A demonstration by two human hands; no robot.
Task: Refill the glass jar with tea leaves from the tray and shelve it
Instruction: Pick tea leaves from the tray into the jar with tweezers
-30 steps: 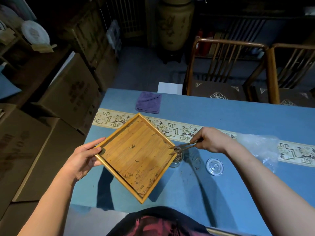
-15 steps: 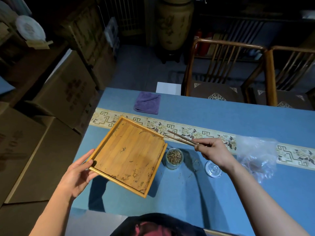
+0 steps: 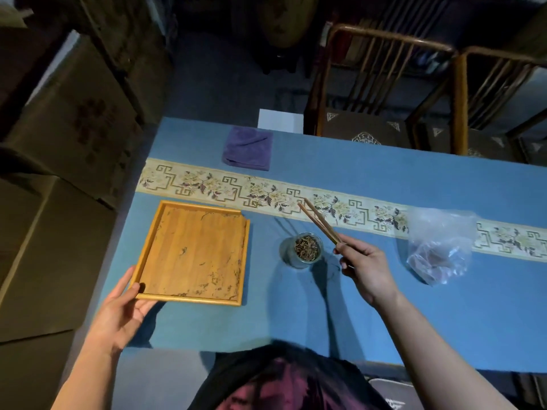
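Observation:
The square bamboo tray [image 3: 192, 253] lies flat on the blue tablecloth at the left, with only scattered bits of tea leaf on it. My left hand [image 3: 124, 309] grips its near left corner. To the tray's right stands the small glass jar [image 3: 302, 249], uncovered, with dark tea leaves inside. My right hand [image 3: 365, 269] is just right of the jar and holds wooden tweezers [image 3: 318, 221], whose tips point up and left over the patterned runner. The jar's lid is hidden behind my right hand.
A folded purple cloth [image 3: 248, 148] lies at the table's far edge. A crumpled clear plastic bag [image 3: 439, 247] sits at the right. Two wooden chairs [image 3: 384, 84] stand beyond the table. Cardboard boxes [image 3: 68, 128] are stacked at the left.
The tray has gone from tilted over the jar to flat on the table at the left. My right hand has drawn the tweezers away from the tray and raised them beside the jar.

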